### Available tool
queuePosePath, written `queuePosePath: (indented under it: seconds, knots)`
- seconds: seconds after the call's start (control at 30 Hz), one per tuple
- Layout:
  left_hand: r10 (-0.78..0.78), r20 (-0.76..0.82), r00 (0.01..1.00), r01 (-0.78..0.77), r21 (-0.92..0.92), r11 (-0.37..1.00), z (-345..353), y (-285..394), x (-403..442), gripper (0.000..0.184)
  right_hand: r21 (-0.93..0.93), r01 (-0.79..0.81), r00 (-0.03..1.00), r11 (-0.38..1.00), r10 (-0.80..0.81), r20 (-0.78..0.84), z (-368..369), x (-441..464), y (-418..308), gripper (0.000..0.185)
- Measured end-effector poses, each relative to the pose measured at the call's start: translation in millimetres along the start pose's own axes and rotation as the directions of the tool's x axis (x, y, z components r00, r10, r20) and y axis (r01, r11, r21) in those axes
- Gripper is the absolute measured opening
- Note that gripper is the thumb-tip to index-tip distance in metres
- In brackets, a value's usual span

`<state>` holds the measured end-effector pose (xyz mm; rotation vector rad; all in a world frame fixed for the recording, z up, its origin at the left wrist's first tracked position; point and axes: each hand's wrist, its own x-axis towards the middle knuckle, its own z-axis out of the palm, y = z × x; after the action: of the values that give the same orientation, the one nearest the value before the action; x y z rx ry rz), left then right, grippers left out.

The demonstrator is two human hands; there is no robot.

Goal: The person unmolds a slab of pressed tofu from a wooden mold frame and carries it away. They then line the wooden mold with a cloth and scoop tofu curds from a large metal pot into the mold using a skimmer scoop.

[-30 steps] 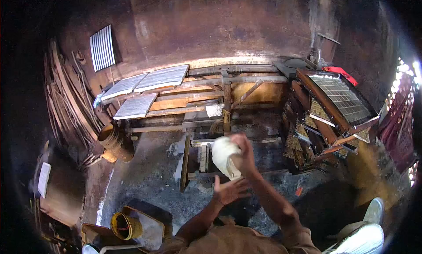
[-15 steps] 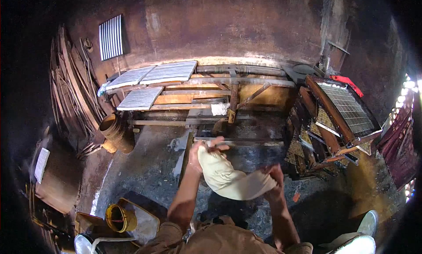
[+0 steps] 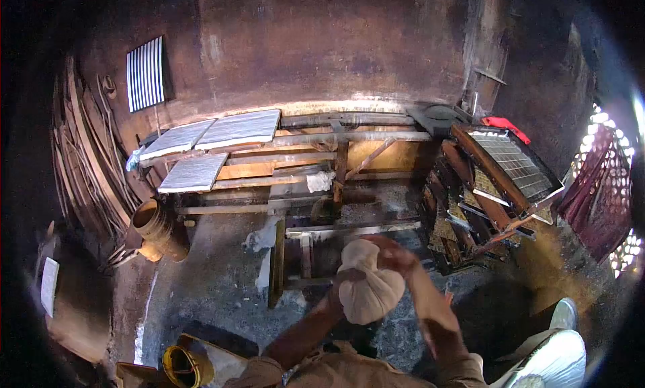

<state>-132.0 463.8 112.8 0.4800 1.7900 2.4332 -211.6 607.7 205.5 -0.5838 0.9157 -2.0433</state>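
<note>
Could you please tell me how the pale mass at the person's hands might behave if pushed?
The pale mass would probably give and fold rather than stay stiff, judging by its creased surface. Its uneven, lobed outline suggests it may flop rather than roll smoothly.

One soft, pale cream bundle is showing two rounded lobes, the lower one broader. Creases are gathering at a narrowed waist between them. It is being held off the floor, its smaller lobe pointing away from the person.
</note>
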Motion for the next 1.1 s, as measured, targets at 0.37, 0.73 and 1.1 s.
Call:
queuePosePath:
  seconds: [0.37,0.73,1.1]
  knots:
    - [0.192,0.346,0.918,-0.154,-0.133,0.979,40,65,-21,0.042,0.471,0.448,0.751,0.760,-0.606,0.262,68,49,53,0.020]
    - [-0.568,0.340,0.749,0.596,0.026,0.802,-53,0,13,0.037,-0.787,-0.236,0.645,0.570,-0.514,-0.566,59,32,53,0.018]
    - [-0.231,0.014,0.973,0.231,-0.007,0.973,-73,-59,25,0.048,-0.981,-0.067,0.659,0.183,-0.730,-0.181,39,36,74,0.023]
